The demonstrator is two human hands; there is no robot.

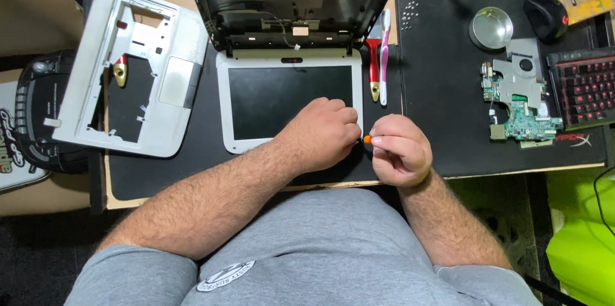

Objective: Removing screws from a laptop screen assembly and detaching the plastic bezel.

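Orange-tipped screwdriver [367, 140] pinched in the right hand [400, 150] at the laptop screen's [289, 102] corner; left hand [320, 134] rests loosely curled on it.

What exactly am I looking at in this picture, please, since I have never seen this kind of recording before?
This is one view from a camera worn on a person's head, looking down at their own two bare hands over a desk. The left hand rests on the lower right corner of a small white laptop screen unit, which lies flat on a black mat. The right hand pinches a small orange-tipped tool at that corner. Around them lie a grey laptop shell, a green circuit board, a round metal dish, a red-handled tool and a toothbrush.
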